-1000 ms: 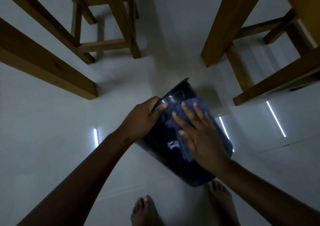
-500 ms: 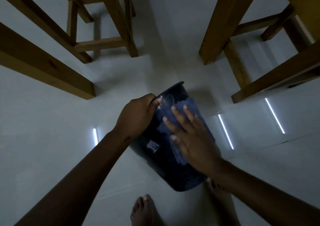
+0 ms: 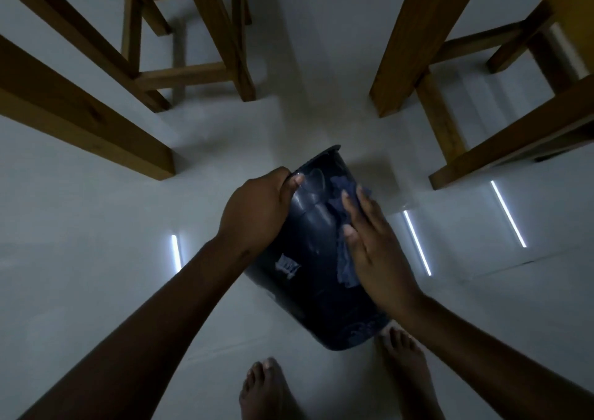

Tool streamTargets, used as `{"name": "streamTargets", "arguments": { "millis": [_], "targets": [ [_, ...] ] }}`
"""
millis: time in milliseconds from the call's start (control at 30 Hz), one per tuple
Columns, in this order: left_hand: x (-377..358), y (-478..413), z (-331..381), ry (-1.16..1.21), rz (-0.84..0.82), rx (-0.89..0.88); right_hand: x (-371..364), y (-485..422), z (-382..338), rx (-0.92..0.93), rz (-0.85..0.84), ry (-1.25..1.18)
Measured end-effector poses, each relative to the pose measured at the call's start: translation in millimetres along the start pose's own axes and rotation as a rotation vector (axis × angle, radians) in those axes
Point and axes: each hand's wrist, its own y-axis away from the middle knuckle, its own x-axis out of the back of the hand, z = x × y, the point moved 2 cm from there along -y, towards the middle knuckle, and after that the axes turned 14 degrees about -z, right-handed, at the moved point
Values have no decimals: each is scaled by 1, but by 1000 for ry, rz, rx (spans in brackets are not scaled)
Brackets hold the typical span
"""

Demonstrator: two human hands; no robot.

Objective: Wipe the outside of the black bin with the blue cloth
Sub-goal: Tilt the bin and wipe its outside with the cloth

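Observation:
The black bin (image 3: 308, 278) is held tilted above the pale floor, its rim pointing away from me and its base near my feet. A white label shows on its side. My left hand (image 3: 257, 210) grips the rim on the left. My right hand (image 3: 376, 246) lies flat on the bin's right side and presses the blue cloth (image 3: 342, 226) against the wall. The cloth shows beside and beyond my fingers; the rest is hidden under my palm.
Wooden chair and table legs stand at the left (image 3: 86, 108), the back (image 3: 225, 34) and the right (image 3: 414, 43). My bare feet (image 3: 266, 390) are on the glossy floor just below the bin. Bright light strips reflect in the floor (image 3: 416, 243).
My right hand has slid the cloth from the bin's middle toward its right side. The label, covered a second ago, now shows. The bin has turned a little in my left hand.

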Motion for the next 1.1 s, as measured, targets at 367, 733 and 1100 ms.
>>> {"name": "streamTargets", "arguments": {
  "millis": [367,733,1100],
  "targets": [
    [-2,-4,2,4,10,16,-2,2,-10,40,-17,138],
    [10,-4,-9,282,-239,-21,-1,-4,-23,126,-38,285],
    [-4,10,-8,56,-53,-115,-18,26,-27,176,-63,358]
  ]
}}
